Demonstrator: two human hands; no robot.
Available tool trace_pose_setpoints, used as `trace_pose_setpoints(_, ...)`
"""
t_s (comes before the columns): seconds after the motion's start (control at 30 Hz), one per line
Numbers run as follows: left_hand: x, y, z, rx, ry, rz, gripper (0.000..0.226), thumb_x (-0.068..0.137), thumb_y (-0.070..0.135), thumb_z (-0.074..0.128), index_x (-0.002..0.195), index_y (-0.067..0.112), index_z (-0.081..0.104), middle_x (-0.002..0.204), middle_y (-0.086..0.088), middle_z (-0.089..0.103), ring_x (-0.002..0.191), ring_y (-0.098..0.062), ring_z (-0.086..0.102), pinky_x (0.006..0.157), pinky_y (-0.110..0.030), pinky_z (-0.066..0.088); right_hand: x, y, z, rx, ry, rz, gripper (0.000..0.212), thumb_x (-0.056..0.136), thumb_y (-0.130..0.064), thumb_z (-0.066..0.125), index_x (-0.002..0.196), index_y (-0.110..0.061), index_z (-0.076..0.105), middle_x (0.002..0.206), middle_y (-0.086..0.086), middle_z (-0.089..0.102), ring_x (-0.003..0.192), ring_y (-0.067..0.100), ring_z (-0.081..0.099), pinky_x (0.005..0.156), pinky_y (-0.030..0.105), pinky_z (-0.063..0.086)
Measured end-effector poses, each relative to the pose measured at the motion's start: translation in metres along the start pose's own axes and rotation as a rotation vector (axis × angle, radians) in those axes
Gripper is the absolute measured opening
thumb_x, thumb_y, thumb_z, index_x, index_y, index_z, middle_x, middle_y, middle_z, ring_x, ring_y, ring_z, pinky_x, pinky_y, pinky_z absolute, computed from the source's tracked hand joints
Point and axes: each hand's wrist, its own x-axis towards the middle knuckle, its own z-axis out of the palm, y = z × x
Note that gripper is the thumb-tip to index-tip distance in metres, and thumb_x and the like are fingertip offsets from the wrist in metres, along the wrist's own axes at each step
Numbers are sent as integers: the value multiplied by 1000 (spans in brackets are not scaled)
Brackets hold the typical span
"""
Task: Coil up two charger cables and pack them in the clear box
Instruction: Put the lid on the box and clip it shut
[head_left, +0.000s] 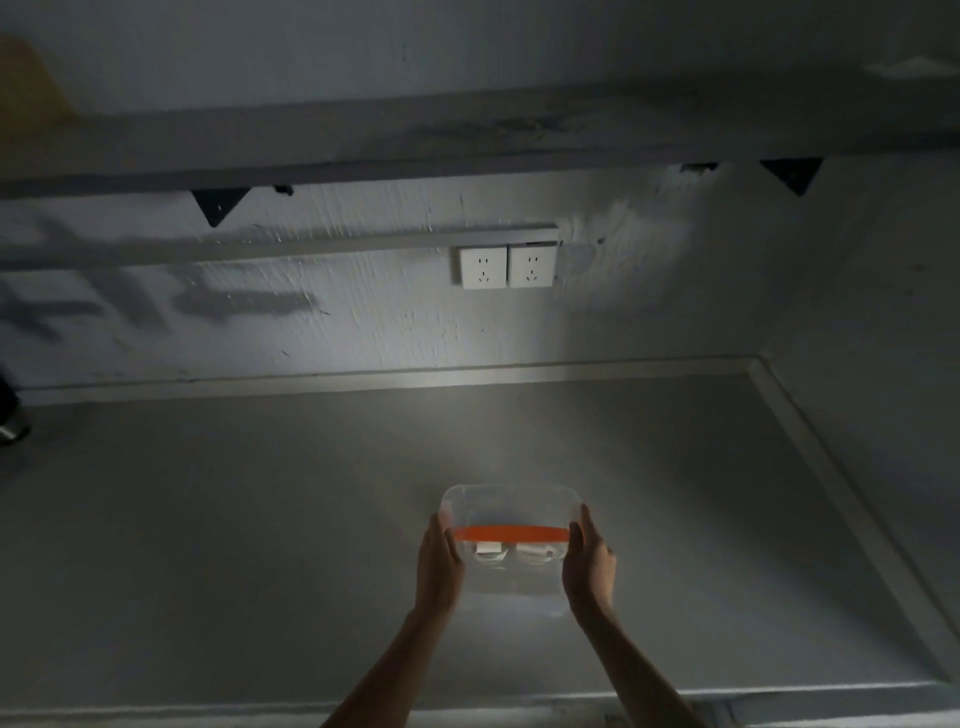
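We hold the clear box between our two hands, out in front of us and above the near middle of the grey bench. An orange band runs across the box from side to side, and below it, through the clear wall, we see the two white charger cables lying side by side inside, one to the left and one to the right. The dim light keeps us from telling how neatly they are coiled.

Our left hand lies flat against the left side of the box, fingers straight and together, pointing away from us. Our right hand presses the right side in the same way, so the box is clamped between both palms. Whether its bottom touches the bench we cannot tell.

The bench runs back to a pale, streaked wall. On that wall, well behind the box, two white sockets sit side by side. Above them a shelf spans the wall on dark triangular brackets.
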Motion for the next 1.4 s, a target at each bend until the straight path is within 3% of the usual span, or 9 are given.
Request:
trace_pose_setpoints(0.27, 8, -6, 8, 31, 47, 4, 51, 92, 23, 31, 131, -2, 53, 121, -23, 66, 109, -37, 64, 93, -42, 50, 9, 8, 9, -102, 17, -62, 38, 99, -10, 46, 137, -12, 50, 70, 8, 68, 49, 10, 53, 46, 17, 39)
trace_pose_setpoints(0.4, 2, -14, 10, 24, 47, 15, 52, 92, 23, 30, 133, -1, 51, 124, -21, 64, 112, -37, 61, 96, -42, 49, 0, 10, 7, -123, 41, -48, 40, 97, -8, 50, 137, -13, 51, 80, 15, 73, 61, 29, 68, 55, 23, 43)
trace_pose_setpoints(0.53, -1, -18, 14, 78, 65, 13, 52, 92, 22, 30, 133, -4, 51, 124, -24, 64, 111, -41, 61, 95, -45, 49, -14, 8, 5, -101, 58, -56, 40, 98, -9, 47, 139, -13, 48, 86, 13, 75, 58, 21, 68, 53, 25, 52)
trace_pose_setpoints(0.7, 6, -11, 20, 212, 90, 11, 52, 86, 16, 29, 127, -4, 55, 114, -24, 67, 101, -43, 65, 87, -45, 52, 2, -2, 8, -142, 55, -74, 39, 98, -9, 47, 137, -10, 50, 110, 16, 73, 76, 32, 74, 64, 38, 60)
trace_pose_setpoints(0.87, -7, -18, 24, 387, 59, 45, 60, 84, 14, 34, 142, 5, 43, 143, -14, 51, 124, -34, 49, 92, -46, 47, 8, 15, 10, -164, 1, -113, 43, 97, -5, 48, 140, -9, 46, 131, 16, 62, 100, 36, 70, 80, 45, 59)
trace_pose_setpoints(0.97, -28, -27, 16, 480, -1, 67, 60, 82, 9, 43, 143, 5, 42, 142, -13, 54, 127, -34, 52, 92, -45, 47, -9, 22, 4, -235, -110, -98, 45, 99, -11, 43, 144, -13, 38, 132, 17, 61, 103, 35, 68, 84, 51, 58)
trace_pose_setpoints(1.07, -14, -12, 11, 492, 12, 96, 62, 79, 10, 38, 140, 1, 39, 140, -20, 54, 130, -38, 51, 99, -48, 46, -2, 15, 0, -470, -146, -147, 47, 100, -13, 37, 145, -2, 34, 147, 22, 44, 136, 36, 44, 115, 52, 33)
trace_pose_setpoints(1.17, -3, 0, 15, 527, -10, 229, 61, 93, 26, 29, 149, 4, 31, 157, -17, 32, 146, -33, 31, 117, -49, 24, 4, 7, -2, -594, -185, -287, 64, 101, -39, 28, 153, -7, 11, 162, 14, 4, 151, 31, 1, 123, 42, -5)
trace_pose_setpoints(1.4, -2, -9, 31, 678, -138, 278, 66, 100, 47, 27, 155, 12, 14, 164, -9, 11, 152, -25, 9, 122, -51, 15, 7, 12, 11, -707, -357, -360, 64, 100, -52, 20, 154, -22, 4, 163, 3, 0, 151, 24, -5, 123, 48, 9)
